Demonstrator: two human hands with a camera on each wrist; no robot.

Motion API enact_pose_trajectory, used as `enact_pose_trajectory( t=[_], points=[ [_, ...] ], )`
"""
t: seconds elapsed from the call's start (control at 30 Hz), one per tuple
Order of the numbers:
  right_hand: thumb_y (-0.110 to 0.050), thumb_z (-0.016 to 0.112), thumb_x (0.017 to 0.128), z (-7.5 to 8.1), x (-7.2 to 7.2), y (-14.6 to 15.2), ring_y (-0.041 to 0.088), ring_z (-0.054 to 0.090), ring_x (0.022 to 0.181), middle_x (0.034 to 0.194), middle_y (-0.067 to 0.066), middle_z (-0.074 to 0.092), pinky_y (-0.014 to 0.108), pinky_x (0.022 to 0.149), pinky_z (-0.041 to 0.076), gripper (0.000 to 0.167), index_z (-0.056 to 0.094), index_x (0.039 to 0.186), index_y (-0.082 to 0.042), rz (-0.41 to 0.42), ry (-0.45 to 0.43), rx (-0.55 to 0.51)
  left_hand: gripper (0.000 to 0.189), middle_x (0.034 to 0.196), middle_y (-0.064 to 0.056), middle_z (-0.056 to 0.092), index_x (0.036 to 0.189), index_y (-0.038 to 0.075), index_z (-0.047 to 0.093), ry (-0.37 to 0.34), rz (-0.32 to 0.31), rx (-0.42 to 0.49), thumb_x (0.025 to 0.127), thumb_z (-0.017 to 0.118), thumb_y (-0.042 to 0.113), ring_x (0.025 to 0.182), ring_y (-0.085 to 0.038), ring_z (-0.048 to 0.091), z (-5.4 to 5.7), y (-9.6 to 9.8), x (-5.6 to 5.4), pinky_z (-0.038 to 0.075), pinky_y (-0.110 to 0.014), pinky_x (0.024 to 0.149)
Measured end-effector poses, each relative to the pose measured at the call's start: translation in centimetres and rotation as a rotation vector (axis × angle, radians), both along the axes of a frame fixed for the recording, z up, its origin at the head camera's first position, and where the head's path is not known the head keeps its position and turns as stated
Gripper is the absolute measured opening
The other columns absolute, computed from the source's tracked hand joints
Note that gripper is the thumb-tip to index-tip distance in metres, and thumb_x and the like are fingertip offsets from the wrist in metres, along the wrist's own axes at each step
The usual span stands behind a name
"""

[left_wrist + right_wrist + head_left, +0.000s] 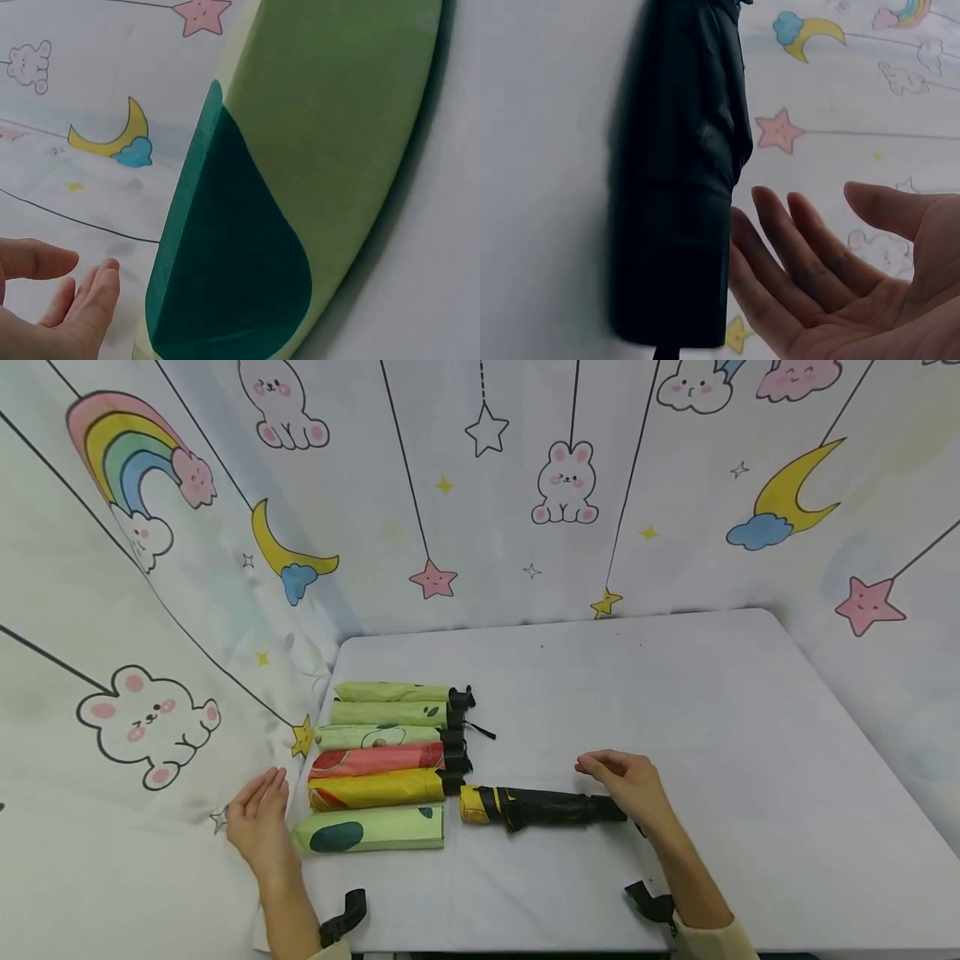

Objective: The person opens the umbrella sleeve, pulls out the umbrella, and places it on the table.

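My left hand (pixel 258 822) hovers by the left end of a flat light-green umbrella cover (pixel 375 829) with a dark-green patch; its fingers hold nothing. In the left wrist view the cover (pixel 337 150) looms large beside the loosely bent fingers. A folded black umbrella (pixel 547 807), yellow at its left end, lies right of the cover. Over its dark handle end is my right hand (pixel 630 785), palm empty, fingers relaxed. The right wrist view has the umbrella (pixel 675 187) upright in frame, with the fingertips close along its side.
Behind the cover, folded umbrellas lie in a row: a yellow one (pixel 386 788), a red one (pixel 386 760) and several green ones (pixel 390 714), black ends to the right. The white table (pixel 712 735) meets printed curtains (pixel 487 543) at the back and left.
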State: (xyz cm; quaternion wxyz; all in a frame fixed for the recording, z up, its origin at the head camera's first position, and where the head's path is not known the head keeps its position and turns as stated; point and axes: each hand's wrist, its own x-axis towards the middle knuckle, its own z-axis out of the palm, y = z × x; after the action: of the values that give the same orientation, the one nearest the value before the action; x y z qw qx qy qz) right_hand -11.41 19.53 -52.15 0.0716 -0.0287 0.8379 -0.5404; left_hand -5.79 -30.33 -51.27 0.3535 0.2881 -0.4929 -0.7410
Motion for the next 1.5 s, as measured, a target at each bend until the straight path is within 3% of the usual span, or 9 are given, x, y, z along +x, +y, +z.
enact_pose_trajectory(
  t=[0.23, 0.47, 0.63, 0.87, 1.1, 1.5],
  points=[
    [-0.039, 0.072, 0.100, 0.4, -1.7, -3.4, 0.020, 0.072, 0.111, 0.110, 0.007, 0.079, 0.050, 0.100, 0.055, 0.034, 0.078, 0.117, -0.010, 0.108, 0.005, -0.034, 0.038, 0.129, -0.020, 0.064, 0.130, -0.004, 0.055, -0.068, -0.016, -0.001, 0.095, 0.067, -0.011, 0.118, -0.023, 0.069, 0.2, 0.5, -0.8, 0.055, -0.021, 0.095],
    [-0.032, 0.074, 0.099, 1.4, -2.1, -7.1, 0.018, 0.074, 0.102, 0.105, 0.002, 0.079, 0.049, 0.095, 0.058, 0.023, 0.080, 0.112, -0.014, 0.192, 0.064, -0.024, 0.040, 0.131, -0.015, 0.061, 0.134, -0.001, 0.054, -0.157, -0.032, -0.033, 0.097, 0.063, -0.011, 0.127, -0.025, 0.063, 0.3, 0.8, -1.2, 0.053, -0.020, 0.099],
    [-0.034, 0.075, 0.099, 1.5, -2.6, -9.1, 0.014, 0.073, 0.098, 0.102, -0.007, 0.078, 0.045, 0.091, 0.060, 0.020, 0.080, 0.108, -0.018, 0.231, 0.074, 0.002, 0.039, 0.132, -0.012, 0.061, 0.135, 0.002, 0.054, -0.217, -0.043, -0.060, 0.098, 0.062, -0.009, 0.130, -0.025, 0.061, 0.0, 1.0, -1.4, 0.052, -0.020, 0.101],
    [-0.036, 0.076, 0.097, 1.0, -3.4, -11.3, 0.013, 0.072, 0.096, 0.098, -0.010, 0.077, 0.041, 0.087, 0.061, 0.017, 0.081, 0.104, -0.022, 0.249, 0.045, 0.046, 0.040, 0.132, -0.013, 0.061, 0.134, 0.000, 0.054, -0.242, -0.038, -0.082, 0.097, 0.062, -0.010, 0.131, -0.027, 0.060, -0.3, 1.6, -1.7, 0.051, -0.023, 0.105],
    [-0.035, 0.076, 0.098, 0.7, -4.0, -13.3, 0.015, 0.073, 0.094, 0.098, -0.007, 0.078, 0.042, 0.084, 0.061, 0.019, 0.082, 0.106, -0.019, 0.297, 0.071, 0.053, 0.041, 0.141, -0.017, 0.058, 0.139, 0.001, 0.052, -0.314, -0.056, -0.128, 0.099, 0.060, -0.005, 0.135, -0.028, 0.056, -0.6, 1.8, -1.6, 0.051, -0.017, 0.101],
    [-0.022, 0.075, 0.097, -0.6, -3.9, -16.0, 0.011, 0.072, 0.083, 0.095, -0.003, 0.078, 0.032, 0.074, 0.061, 0.020, 0.080, 0.110, -0.006, 0.380, 0.129, 0.063, 0.045, 0.143, -0.017, 0.056, 0.142, -0.001, 0.049, -0.323, -0.082, -0.120, 0.098, 0.058, -0.009, 0.137, -0.030, 0.054, -1.6, 1.7, -1.8, 0.051, -0.018, 0.103]
  ],
)
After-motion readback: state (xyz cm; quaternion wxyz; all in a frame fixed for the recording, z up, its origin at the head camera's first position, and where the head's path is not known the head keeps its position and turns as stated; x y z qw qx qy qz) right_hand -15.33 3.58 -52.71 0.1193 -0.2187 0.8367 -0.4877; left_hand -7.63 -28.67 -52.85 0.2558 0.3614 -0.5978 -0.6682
